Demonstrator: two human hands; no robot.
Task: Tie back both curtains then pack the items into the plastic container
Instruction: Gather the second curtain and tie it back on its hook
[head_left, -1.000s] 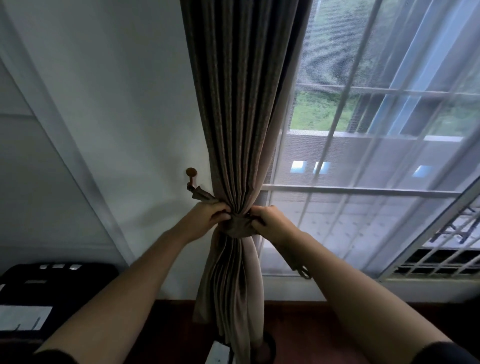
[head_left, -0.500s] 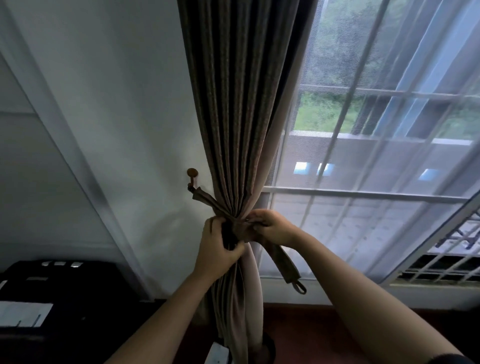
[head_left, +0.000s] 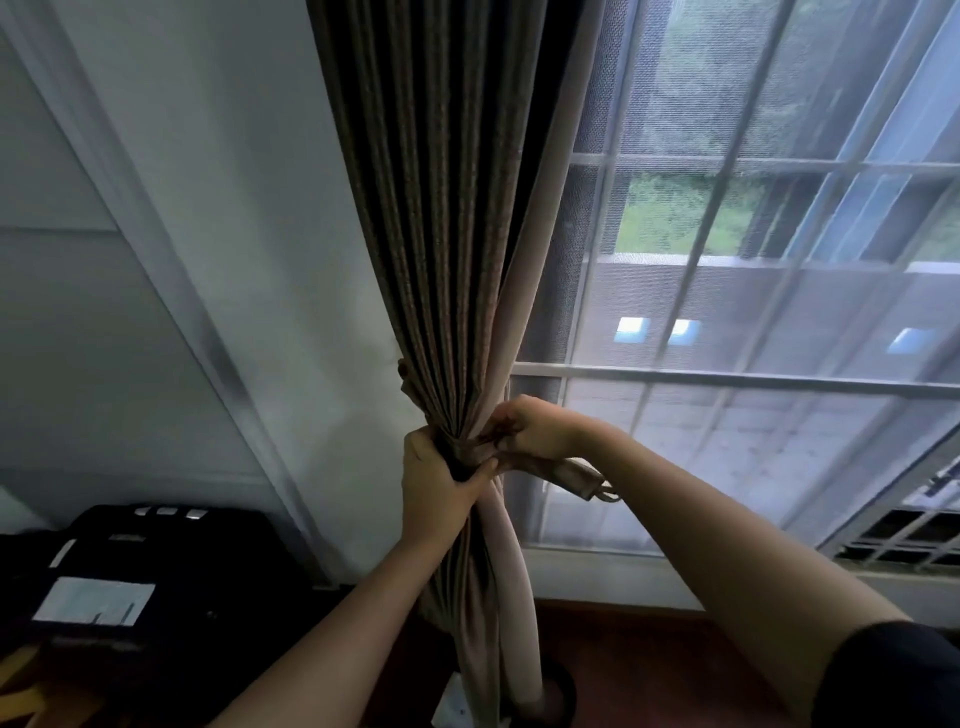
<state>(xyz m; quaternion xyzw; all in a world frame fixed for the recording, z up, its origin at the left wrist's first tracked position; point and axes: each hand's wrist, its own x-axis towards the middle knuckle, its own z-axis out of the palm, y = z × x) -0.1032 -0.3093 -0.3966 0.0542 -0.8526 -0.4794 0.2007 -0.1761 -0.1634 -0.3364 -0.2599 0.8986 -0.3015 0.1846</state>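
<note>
A big window (head_left: 727, 312) with pale bars fills the right side. Green plants and a grey wall show through the glass. A white wall (head_left: 218, 208) fills the left side.

A long brown curtain (head_left: 441, 208) hangs down the middle, between the wall and the window. It is wide at the top. Lower down it is squeezed into a thin bunch, and below that it hangs loose to the dark red floor (head_left: 623, 649).

A black box (head_left: 156, 571) sits low on the left by the wall. It has a white label on top.

Two bare arms reach up from the bottom. The right arm has a dark sleeve (head_left: 898, 675) near the shoulder.

The left hand (head_left: 436, 483) is wrapped tight around the thin part of the curtain. Its fingers are curled closed on the cloth and its thumb points to the right.

The right hand (head_left: 535, 431) is just beside it, on the window side of the bunch. Its fingers are bent and pinch a brown tie (head_left: 566, 470) close to the curtain.

The loose end of the tie sticks out to the right under the right wrist. It has a small ring (head_left: 608, 496) on the end. The ring hangs free in front of the window.
</note>
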